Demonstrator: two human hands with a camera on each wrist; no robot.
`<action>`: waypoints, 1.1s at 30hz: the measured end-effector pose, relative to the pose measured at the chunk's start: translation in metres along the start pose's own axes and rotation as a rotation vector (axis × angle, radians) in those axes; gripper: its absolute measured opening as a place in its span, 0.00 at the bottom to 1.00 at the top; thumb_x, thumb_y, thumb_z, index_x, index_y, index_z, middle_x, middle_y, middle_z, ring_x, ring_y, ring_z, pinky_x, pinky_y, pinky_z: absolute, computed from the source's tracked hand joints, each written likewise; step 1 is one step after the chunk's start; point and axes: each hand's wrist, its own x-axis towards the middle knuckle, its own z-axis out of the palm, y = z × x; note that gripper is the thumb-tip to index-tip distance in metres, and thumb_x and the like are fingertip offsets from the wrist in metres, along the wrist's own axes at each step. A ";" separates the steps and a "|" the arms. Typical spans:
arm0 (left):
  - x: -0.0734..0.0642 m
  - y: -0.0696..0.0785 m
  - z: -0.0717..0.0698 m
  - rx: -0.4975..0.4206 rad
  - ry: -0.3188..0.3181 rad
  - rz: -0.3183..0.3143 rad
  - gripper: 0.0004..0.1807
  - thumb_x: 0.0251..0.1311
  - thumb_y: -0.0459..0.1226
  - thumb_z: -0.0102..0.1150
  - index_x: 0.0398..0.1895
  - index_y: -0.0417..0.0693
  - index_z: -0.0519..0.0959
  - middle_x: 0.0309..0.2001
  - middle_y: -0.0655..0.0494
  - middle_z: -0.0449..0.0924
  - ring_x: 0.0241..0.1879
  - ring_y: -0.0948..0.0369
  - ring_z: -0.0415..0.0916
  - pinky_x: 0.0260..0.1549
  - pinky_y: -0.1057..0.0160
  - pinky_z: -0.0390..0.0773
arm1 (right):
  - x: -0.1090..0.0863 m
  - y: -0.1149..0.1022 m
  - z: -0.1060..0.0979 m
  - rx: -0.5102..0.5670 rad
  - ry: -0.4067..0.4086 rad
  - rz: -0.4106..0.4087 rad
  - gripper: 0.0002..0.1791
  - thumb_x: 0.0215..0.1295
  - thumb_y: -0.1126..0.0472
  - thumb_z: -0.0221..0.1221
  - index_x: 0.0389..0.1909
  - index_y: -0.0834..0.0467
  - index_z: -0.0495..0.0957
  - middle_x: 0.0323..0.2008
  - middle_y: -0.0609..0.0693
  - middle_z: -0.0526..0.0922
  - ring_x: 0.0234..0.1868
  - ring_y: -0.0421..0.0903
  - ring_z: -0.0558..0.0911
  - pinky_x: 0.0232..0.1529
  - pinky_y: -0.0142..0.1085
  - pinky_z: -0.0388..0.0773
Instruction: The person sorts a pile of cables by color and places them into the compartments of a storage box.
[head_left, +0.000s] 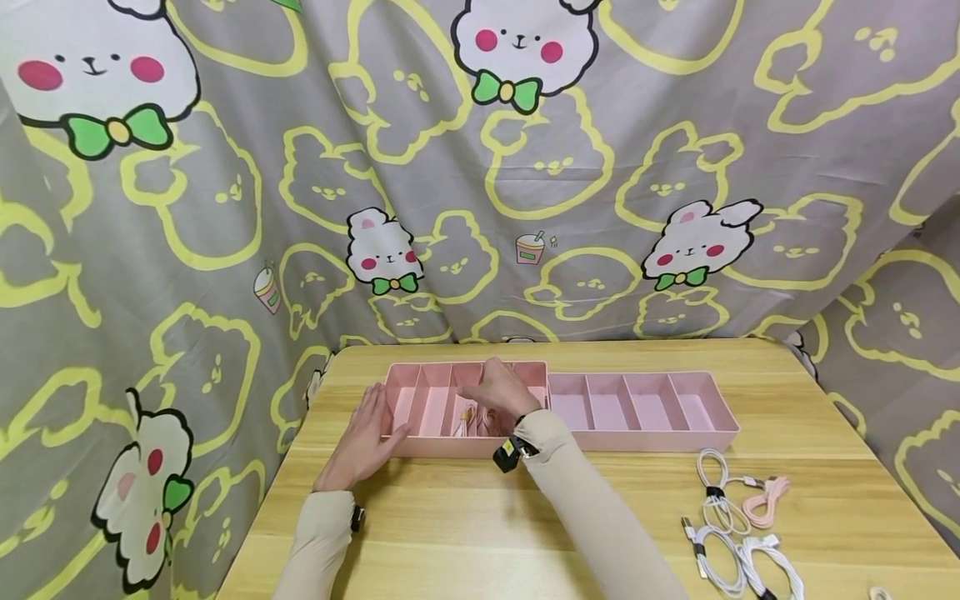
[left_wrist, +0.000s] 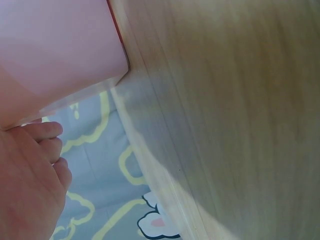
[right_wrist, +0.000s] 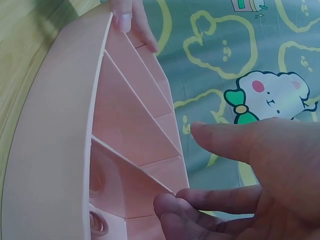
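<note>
A pink divided box (head_left: pixel 442 447) sits toward the back of the table. My left hand (head_left: pixel 367 437) rests against its left end, thumb at the front rim. Above the compartments is my right hand (head_left: pixel 501 390); in the right wrist view its fingertips are right at the far end of a divider (right_wrist: pixel 131 162), with the thumb held apart from them. A coiled pink cable (right_wrist: pixel 100 225) lies in the compartment below that divider. In the head view, bundled cables (head_left: pixel 468 421) show inside the box, partly hidden by the right hand and wrist.
A paler pink-lilac divided box (head_left: pixel 645 442) adjoins on the right. Near the front right lie a white cable coil (head_left: pixel 714 475), a pink cable (head_left: pixel 767 504) and more white cables (head_left: pixel 776 562). A patterned curtain (head_left: pixel 450 167) hangs behind the wooden table (head_left: pixel 465 525).
</note>
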 end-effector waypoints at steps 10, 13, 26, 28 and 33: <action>0.000 0.001 0.001 0.000 0.008 0.002 0.54 0.72 0.59 0.53 0.82 0.30 0.43 0.84 0.34 0.43 0.84 0.38 0.38 0.80 0.35 0.47 | -0.004 0.004 -0.006 0.029 -0.010 -0.037 0.32 0.67 0.53 0.68 0.08 0.51 0.61 0.09 0.40 0.55 0.11 0.38 0.55 0.14 0.32 0.50; 0.000 0.000 0.001 0.005 0.017 0.004 0.53 0.72 0.58 0.53 0.82 0.30 0.44 0.83 0.34 0.44 0.83 0.38 0.39 0.80 0.35 0.48 | -0.006 0.006 -0.009 0.046 -0.011 -0.047 0.30 0.67 0.54 0.68 0.09 0.51 0.64 0.09 0.40 0.58 0.11 0.37 0.59 0.14 0.31 0.54; -0.001 0.001 -0.001 -0.005 0.020 0.002 0.53 0.72 0.56 0.55 0.82 0.30 0.44 0.83 0.34 0.44 0.84 0.38 0.39 0.80 0.35 0.48 | -0.012 0.017 -0.025 0.079 0.034 -0.142 0.25 0.68 0.58 0.66 0.10 0.50 0.69 0.10 0.39 0.62 0.13 0.36 0.59 0.18 0.30 0.55; -0.002 0.001 -0.001 -0.005 0.018 -0.001 0.53 0.72 0.56 0.55 0.82 0.30 0.44 0.83 0.34 0.43 0.84 0.38 0.39 0.80 0.36 0.48 | -0.014 0.019 -0.027 0.081 0.040 -0.132 0.25 0.68 0.57 0.66 0.11 0.51 0.69 0.10 0.39 0.62 0.13 0.36 0.60 0.17 0.30 0.56; -0.001 0.001 -0.001 -0.008 0.009 -0.002 0.53 0.72 0.56 0.55 0.82 0.30 0.44 0.84 0.34 0.42 0.84 0.38 0.38 0.80 0.36 0.47 | -0.020 0.027 -0.034 0.074 0.045 -0.112 0.20 0.69 0.57 0.66 0.15 0.54 0.77 0.12 0.41 0.69 0.11 0.37 0.67 0.17 0.30 0.63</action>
